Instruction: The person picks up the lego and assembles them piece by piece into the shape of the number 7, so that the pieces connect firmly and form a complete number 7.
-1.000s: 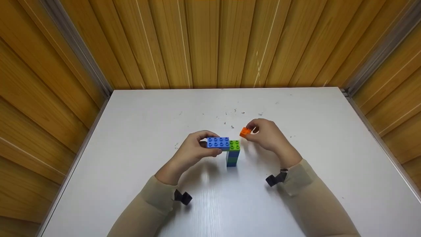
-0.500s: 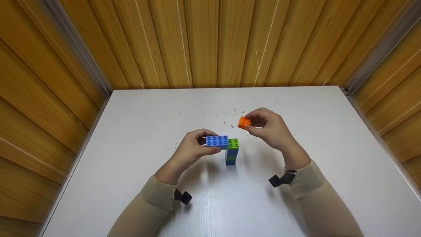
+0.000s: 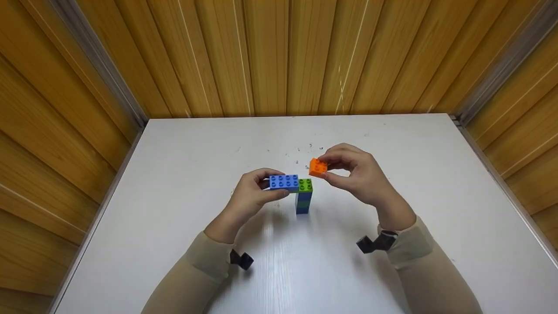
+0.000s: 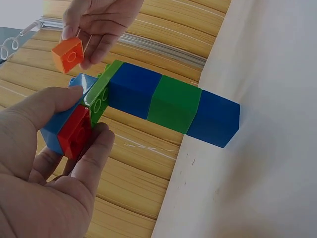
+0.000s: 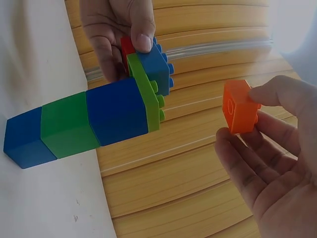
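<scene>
A tower of blue, green and blue bricks point(image 3: 303, 205) stands upright on the table, topped by a thin lime-green plate point(image 3: 305, 185). On the plate's left part sits a light blue brick point(image 3: 283, 182) with studs up; a red brick point(image 4: 75, 131) hangs under the plate there. My left hand point(image 3: 253, 192) grips this overhanging end, thumb on the light blue brick and fingers on the far side. My right hand point(image 3: 359, 174) pinches a small orange brick point(image 5: 240, 106) between thumb and fingers, studs up. The orange brick is in the air, apart from the tower, just beyond the lime-green plate in the head view.
The white table point(image 3: 174, 174) carries small dark marks point(image 3: 310, 145) behind the tower. Wood-patterned panels point(image 3: 270, 56) wall in its back and sides. A black wrist mount point(image 3: 377, 242) sticks out from the right sleeve, and another point(image 3: 242, 259) from the left.
My right hand has risen with the orange brick, then brought it left toward the tower's top. The tower and my left hand have shifted slightly away and to the left.
</scene>
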### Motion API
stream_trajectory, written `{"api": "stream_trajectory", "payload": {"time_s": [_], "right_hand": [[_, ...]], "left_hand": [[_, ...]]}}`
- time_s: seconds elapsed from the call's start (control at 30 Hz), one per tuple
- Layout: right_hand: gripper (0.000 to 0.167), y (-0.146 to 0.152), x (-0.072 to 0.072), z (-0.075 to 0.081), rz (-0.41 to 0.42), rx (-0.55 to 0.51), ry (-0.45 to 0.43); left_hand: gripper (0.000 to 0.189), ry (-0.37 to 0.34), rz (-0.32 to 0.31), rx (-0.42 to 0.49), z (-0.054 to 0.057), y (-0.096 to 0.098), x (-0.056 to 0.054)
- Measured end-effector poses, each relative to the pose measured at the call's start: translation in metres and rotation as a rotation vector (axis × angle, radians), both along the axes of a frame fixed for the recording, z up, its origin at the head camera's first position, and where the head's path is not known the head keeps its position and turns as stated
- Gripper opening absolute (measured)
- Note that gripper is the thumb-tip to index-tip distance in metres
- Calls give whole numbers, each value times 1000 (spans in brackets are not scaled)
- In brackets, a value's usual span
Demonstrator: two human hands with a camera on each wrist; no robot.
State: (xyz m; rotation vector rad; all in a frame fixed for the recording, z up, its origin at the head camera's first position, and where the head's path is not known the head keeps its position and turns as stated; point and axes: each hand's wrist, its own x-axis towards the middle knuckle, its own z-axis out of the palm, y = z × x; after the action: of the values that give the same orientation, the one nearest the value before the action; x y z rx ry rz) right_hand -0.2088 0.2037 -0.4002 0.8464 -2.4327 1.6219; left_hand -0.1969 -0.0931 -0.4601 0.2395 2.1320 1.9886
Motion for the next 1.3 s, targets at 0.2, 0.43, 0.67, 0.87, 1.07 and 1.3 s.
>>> {"api": "stream_trajectory", "payload": {"time_s": [0.2, 0.43, 0.67, 0.87, 1.07, 1.3], "right_hand": [[30, -3, 1, -2, 39, 79, 41], [31, -6, -2, -9, 79, 153, 59], [31, -10, -8, -19, 99, 193, 16], [30, -12, -11, -23, 117, 201, 4], [26, -15, -12, -28, 86, 178, -25], [27, -18, -15, -35, 71, 132, -89]], "left_hand": [[44, 5, 8, -20, 1, 0, 1], [42, 9, 19, -42, 1, 0, 1], [42, 11, 21, -43, 1, 0, 1], [42, 23, 8, -28, 2, 0, 1], [42, 42, -3, -23, 1, -1, 1], [42, 46, -7, -23, 2, -1, 1]]}}
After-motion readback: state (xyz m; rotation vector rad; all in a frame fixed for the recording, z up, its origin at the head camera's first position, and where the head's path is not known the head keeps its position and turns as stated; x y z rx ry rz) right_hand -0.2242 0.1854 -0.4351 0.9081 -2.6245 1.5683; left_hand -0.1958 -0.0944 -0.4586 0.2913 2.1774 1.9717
